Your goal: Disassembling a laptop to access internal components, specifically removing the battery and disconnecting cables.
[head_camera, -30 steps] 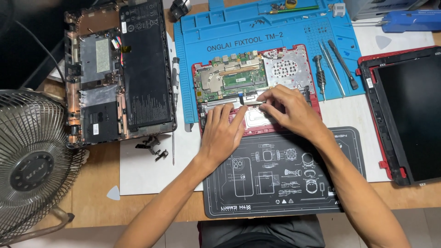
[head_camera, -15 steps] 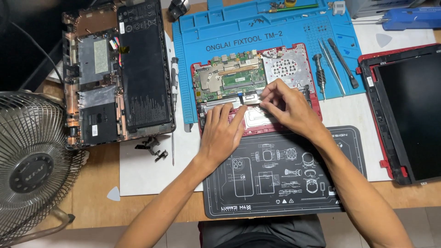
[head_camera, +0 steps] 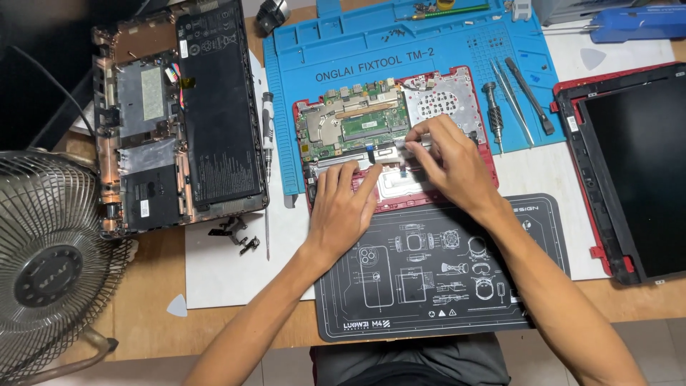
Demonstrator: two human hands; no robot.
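Both hands are down inside the opened red laptop base (head_camera: 468, 114), which lies on the blue repair mat (head_camera: 343, 57) at the middle of the bench (head_camera: 143, 322). The left hand (head_camera: 343, 211) lies flat, fingers spread, pressing along the lower edge near the silver touchpad plate (head_camera: 393, 184). The right hand (head_camera: 454, 161) has its fingertips pinched close on a small flat cable or connector just above that plate; I cannot tell exactly what the grip holds. The bottom cover is already off and the green motherboard (head_camera: 354, 127) is exposed but not yet removed. A 2nd stripped chassis with its black battery (head_camera: 218, 107) sits left, a red-framed screen (head_camera: 632, 164) right, screwdrivers (head_camera: 493, 114) beside.
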